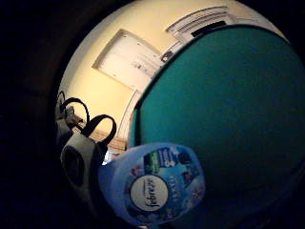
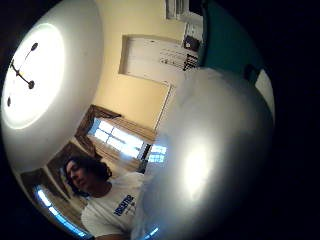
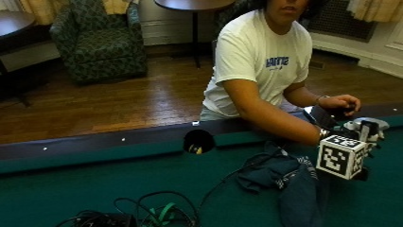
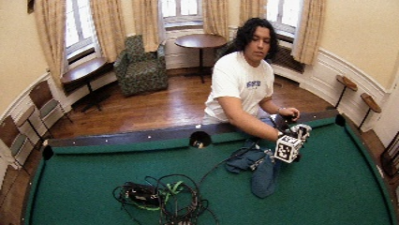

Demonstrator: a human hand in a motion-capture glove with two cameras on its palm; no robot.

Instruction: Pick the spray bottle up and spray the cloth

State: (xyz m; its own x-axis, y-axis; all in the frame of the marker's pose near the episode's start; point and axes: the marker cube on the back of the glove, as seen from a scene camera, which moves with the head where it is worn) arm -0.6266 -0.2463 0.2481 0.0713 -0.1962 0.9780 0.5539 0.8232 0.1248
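Observation:
A white and light-blue Febreze spray bottle [image 3: 364, 126] stands upright near the far rail of the green pool table [image 3: 94, 189], at the right. My gloved right hand [image 3: 360, 142] is wrapped around the bottle, mostly hidden behind the glove's gear. The bottle's label [image 1: 152, 188] fills the little finger side palm view, and its pale body [image 2: 210, 150] fills the thumb side palm view. A dark blue cloth [image 3: 283, 177] lies crumpled on the felt, just left of the hand and nearer the camera.
The person's bare left hand [image 3: 340, 101] is curled above a black object [image 3: 318, 116] at the rail. A side pocket [image 3: 199, 141] sits in the far rail. A tangle of cables [image 3: 144, 215] lies at the near edge.

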